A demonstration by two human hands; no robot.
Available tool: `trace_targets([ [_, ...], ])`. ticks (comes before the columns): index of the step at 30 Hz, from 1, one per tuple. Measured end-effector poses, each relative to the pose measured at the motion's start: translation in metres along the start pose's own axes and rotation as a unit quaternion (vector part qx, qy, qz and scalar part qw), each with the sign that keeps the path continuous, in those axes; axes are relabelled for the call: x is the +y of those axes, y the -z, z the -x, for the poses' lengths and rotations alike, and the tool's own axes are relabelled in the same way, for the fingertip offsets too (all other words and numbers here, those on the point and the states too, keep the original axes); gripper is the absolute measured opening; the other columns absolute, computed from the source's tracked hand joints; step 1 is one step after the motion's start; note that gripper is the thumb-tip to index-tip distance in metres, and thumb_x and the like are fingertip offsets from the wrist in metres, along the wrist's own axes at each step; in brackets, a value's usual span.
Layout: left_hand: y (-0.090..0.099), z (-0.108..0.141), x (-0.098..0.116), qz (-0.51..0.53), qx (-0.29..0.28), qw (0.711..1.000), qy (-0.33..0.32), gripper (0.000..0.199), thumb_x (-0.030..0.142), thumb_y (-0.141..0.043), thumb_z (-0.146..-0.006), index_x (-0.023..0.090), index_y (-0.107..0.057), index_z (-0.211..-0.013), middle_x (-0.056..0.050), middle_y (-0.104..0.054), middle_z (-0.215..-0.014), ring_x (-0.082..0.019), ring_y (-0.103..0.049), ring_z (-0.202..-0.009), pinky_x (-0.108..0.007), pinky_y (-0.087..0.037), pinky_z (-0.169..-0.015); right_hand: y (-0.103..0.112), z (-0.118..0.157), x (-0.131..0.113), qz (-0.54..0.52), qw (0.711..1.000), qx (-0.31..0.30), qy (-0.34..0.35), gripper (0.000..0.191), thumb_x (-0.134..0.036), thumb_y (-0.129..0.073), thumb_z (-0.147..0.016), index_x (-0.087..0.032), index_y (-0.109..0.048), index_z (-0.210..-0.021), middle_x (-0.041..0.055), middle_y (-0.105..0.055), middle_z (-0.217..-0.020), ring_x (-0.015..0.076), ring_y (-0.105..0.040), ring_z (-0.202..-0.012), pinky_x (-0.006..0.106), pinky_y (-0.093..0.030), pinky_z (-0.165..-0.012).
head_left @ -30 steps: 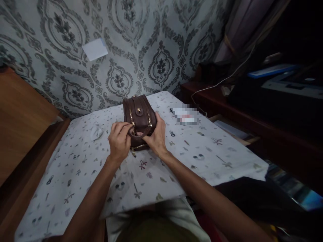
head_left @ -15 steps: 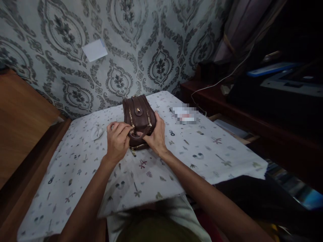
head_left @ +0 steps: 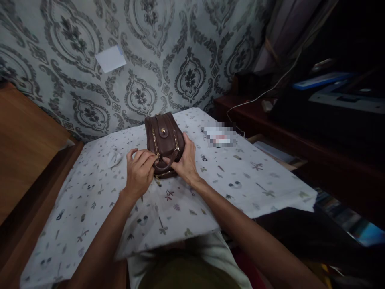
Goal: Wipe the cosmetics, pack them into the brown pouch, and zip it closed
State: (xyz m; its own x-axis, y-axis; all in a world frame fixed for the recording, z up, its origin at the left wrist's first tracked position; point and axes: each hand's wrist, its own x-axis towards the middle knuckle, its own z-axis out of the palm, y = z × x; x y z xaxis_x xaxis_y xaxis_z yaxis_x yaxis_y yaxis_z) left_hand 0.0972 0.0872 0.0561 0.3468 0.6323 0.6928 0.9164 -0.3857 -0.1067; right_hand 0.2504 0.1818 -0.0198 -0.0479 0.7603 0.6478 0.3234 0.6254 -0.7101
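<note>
A brown leather handbag [head_left: 167, 145] with two gold zippers, a round gold stud and a looped handle [head_left: 166, 165] lies on the cloth-covered table. At the near end of its left zipper, my left hand [head_left: 140, 170] is closed, fingertips pinched at the zipper pull, which they mostly hide. My right hand [head_left: 187, 162] grips the bag's near right side, fingers along the side and thumb by the handle. Both zippers look closed along the top. A small crumpled white item [head_left: 114, 158] lies to the left of the bag.
A patterned white cloth [head_left: 240, 184] covers the table. To the bag's right lies a blurred flat item [head_left: 219, 134]. A white cable [head_left: 255, 100] runs down from a dark red cabinet [head_left: 222, 105] with an open drawer [head_left: 275, 154]. The wallpapered wall [head_left: 162, 60] stands close behind; wooden furniture [head_left: 30, 148] is at left.
The view has shifted slightly. Both hands keep nearly the same places on the bag, and the bag itself has hardly moved.
</note>
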Motion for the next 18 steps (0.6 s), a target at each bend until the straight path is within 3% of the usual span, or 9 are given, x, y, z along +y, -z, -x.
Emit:
trace_targets([
  [12,-0.009,0.019,0.019,-0.006,0.011,1.000,0.024,0.019,0.014,-0.051,-0.096,0.017,-0.068,-0.103,-0.011,-0.074,-0.098,-0.027,-0.060,-0.094,-0.042,-0.041,-0.083,0.002,-0.001,0.003,-0.020,0.999,-0.029,0.005,0.107,-0.067,-0.066,-0.080,-0.017,-0.015,-0.159,0.0205,-0.044,-0.147,0.0389,-0.040,-0.138,0.061,-0.034,-0.115],
  [18,-0.011,0.023,0.018,-0.029,0.008,1.000,0.001,0.020,0.013,-0.052,-0.096,0.016,-0.068,-0.109,-0.011,-0.074,-0.098,-0.027,-0.059,-0.095,-0.042,-0.043,-0.083,0.004,0.000,0.002,-0.025,0.999,-0.027,0.001,0.105,-0.069,-0.063,-0.082,-0.017,-0.015,-0.160,0.0209,-0.043,-0.149,0.0388,-0.038,-0.141,0.062,-0.032,-0.118],
])
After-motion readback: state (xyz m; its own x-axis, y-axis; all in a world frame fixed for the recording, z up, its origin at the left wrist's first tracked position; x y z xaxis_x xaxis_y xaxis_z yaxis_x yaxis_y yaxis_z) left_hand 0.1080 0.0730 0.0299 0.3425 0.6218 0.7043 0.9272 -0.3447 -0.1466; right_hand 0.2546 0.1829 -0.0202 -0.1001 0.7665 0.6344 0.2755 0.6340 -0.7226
